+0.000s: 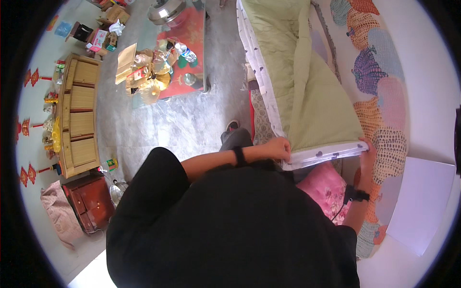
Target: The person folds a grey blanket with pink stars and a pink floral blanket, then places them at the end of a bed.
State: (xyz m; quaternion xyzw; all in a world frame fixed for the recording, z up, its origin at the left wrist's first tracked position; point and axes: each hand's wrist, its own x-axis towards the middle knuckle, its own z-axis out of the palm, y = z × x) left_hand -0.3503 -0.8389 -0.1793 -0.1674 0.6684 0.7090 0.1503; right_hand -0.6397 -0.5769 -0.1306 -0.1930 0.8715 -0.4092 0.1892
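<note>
A long green quilt (317,96) with a white, heart-patterned border (326,152) lies stretched out ahead of me, one lengthwise fold running down its middle. My left hand (278,149) is closed on the quilt's near left corner. At the near right corner, my right hand (368,152) pinches the white border, its fingers curled over the edge. Between the two hands the near edge is drawn fairly straight. Below that edge a pink floral pillow (326,189) shows, partly hidden by the border and my body. Dark bands circle both wrists.
Patterned coverings (374,67) line the wall at the right, with a white board (422,206) nearby. A glass table (199,72) at the left bears bags, a bottle (185,52) and a lidded pot (165,10). A wooden cabinet (81,113) stands farther left, beside a brown case (91,201).
</note>
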